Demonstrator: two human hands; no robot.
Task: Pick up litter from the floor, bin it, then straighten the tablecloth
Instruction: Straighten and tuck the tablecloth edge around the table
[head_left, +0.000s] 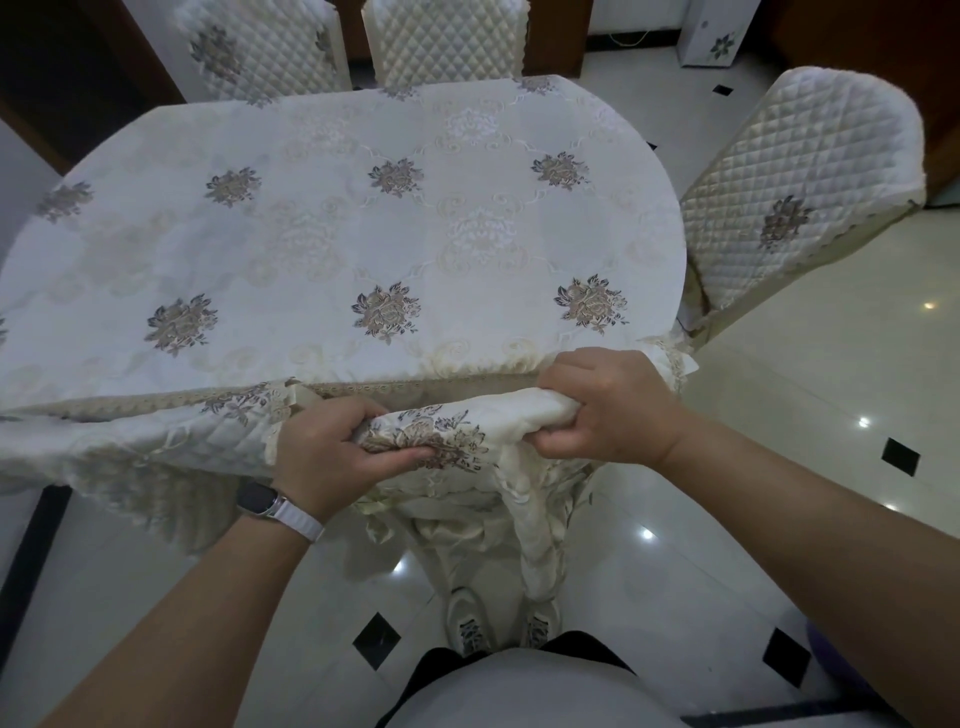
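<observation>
Head view: the left hand (332, 452) and right hand (608, 405) both clench the bunched tablecloth (363, 234) at the near edge of the table (678, 260), so an even downward pull should flatten it.

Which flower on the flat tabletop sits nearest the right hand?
The rightmost flower of the near row, just beyond the right hand gripping bunched fabric; the other two in that row lie further left.
</observation>
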